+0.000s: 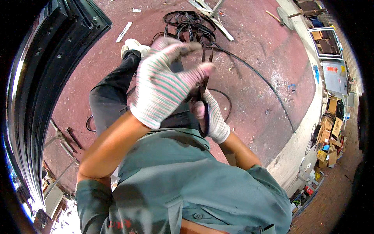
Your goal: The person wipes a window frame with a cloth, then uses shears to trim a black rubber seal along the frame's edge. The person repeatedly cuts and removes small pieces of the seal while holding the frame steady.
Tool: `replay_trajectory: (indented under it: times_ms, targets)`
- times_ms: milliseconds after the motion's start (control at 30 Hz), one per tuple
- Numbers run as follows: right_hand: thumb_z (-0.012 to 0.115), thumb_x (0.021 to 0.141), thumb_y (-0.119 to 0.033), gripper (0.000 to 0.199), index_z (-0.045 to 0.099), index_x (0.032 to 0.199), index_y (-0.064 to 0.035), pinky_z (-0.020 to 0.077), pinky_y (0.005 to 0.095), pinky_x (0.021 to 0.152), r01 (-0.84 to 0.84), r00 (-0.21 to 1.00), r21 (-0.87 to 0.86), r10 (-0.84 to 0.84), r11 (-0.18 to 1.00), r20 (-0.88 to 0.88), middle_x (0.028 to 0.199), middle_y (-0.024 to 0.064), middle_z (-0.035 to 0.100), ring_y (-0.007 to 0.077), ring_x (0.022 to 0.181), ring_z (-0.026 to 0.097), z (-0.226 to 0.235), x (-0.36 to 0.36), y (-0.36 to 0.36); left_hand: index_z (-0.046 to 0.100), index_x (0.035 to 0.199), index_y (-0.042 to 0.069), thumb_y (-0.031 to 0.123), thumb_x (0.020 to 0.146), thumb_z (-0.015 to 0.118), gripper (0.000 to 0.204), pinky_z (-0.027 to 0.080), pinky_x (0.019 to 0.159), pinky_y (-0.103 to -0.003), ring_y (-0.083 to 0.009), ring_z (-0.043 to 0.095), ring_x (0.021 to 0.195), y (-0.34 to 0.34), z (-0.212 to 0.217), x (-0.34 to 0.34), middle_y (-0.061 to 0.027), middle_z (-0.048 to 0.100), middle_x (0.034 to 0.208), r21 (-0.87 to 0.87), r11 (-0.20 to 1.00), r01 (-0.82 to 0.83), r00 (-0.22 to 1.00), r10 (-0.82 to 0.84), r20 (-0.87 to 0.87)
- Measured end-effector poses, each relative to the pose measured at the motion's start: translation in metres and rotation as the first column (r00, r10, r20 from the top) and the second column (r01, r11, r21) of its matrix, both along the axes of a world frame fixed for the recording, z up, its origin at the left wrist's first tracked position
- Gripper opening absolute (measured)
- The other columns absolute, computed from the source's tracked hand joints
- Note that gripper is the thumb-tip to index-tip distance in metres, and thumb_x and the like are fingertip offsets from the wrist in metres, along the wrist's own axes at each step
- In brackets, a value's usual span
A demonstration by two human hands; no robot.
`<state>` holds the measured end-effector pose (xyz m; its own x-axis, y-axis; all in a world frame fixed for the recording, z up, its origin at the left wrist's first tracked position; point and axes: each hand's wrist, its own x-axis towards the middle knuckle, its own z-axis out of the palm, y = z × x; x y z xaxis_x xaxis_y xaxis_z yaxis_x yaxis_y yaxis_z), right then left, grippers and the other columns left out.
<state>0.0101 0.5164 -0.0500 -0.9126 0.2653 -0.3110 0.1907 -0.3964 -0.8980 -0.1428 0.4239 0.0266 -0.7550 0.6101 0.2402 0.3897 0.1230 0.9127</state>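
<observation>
My left hand, in a white knit glove with pink and green stripes, is raised in front of me. Its thumb and forefinger are apart, with nothing seen between them. Just right of it and lower, my right hand, gloved alike, grips a pair of scissors by the dark handles. The blades point away from me and stand slightly apart. Beyond the hands, a tangled coil of black cable or rubber strip lies on the floor. One length of it curves off to the right.
Long black metal profiles are stacked along the left. Pale strips and a small white piece lie on the reddish floor. Cardboard boxes and a framed pane line the right edge. A hammer-like tool lies at lower left.
</observation>
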Motion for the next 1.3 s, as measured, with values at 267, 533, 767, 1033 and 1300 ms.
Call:
replay_trajectory:
  times_ms: [267,533,767,1033,1300]
  targets:
    - [0.088,0.068,-0.042,0.07,0.055,0.113,-0.0002,0.049,0.0393,0.066,0.082,0.974,0.922,-0.225,0.379,0.006,0.079,0.009,0.064,0.0291,0.072,0.063,0.008,-0.022,0.017,0.077,0.095,0.0,0.013,0.086,0.08,0.016,0.052,0.074,-0.025,-0.0094,0.064,0.078,0.004,0.011,0.009,-0.0027,0.071,0.08,-0.024,1.0,-0.009,0.827,0.021,0.562]
    - [0.088,0.062,-0.047,0.088,0.05,0.128,-0.003,0.0363,0.0488,0.09,0.135,0.955,0.985,-0.251,-0.104,-0.157,0.11,0.0164,0.059,0.0373,0.104,0.057,-0.006,-0.031,0.042,0.078,0.094,0.0,0.029,0.088,0.079,0.03,0.046,0.063,-0.023,-0.0081,0.06,0.069,0.0,-0.004,-0.017,-0.0016,0.069,0.077,-0.071,0.995,-0.071,0.86,0.097,0.501]
    - [0.089,0.062,-0.039,0.079,0.053,0.123,-0.004,0.0379,0.0465,0.092,0.064,0.957,0.995,-0.278,-0.075,-0.083,0.11,0.0136,0.062,0.0339,0.106,0.059,-0.025,-0.015,0.067,0.074,0.096,0.004,0.031,0.096,0.07,0.027,0.053,0.067,-0.024,-0.0085,0.065,0.072,-0.021,-0.002,-0.055,-0.002,0.071,0.083,0.04,0.969,-0.242,0.808,0.179,0.562]
    - [0.09,0.065,-0.029,0.069,0.055,0.118,-0.0017,0.0445,0.0455,0.084,0.079,0.984,0.94,-0.177,0.331,-0.021,0.103,0.0146,0.063,0.0365,0.089,0.062,-0.016,-0.02,0.041,0.076,0.104,0.003,0.027,0.09,0.076,0.027,0.053,0.081,-0.029,-0.0146,0.067,0.087,-0.01,-0.012,-0.022,-0.0084,0.074,0.091,-0.068,0.991,0.113,0.949,-0.087,0.303]
    - [0.074,0.088,-0.01,0.046,0.055,0.129,-0.0012,0.0459,0.024,0.07,0.238,0.971,0.604,-0.181,0.76,-0.155,0.096,0.0013,0.054,0.0116,0.076,0.051,-0.045,-0.017,0.052,0.074,0.107,0.002,0.011,0.096,0.067,0.016,0.051,0.068,-0.026,-0.014,0.065,0.074,-0.059,0.045,-0.018,-0.0082,0.071,0.089,0.076,0.996,0.043,0.999,-0.045,0.031]
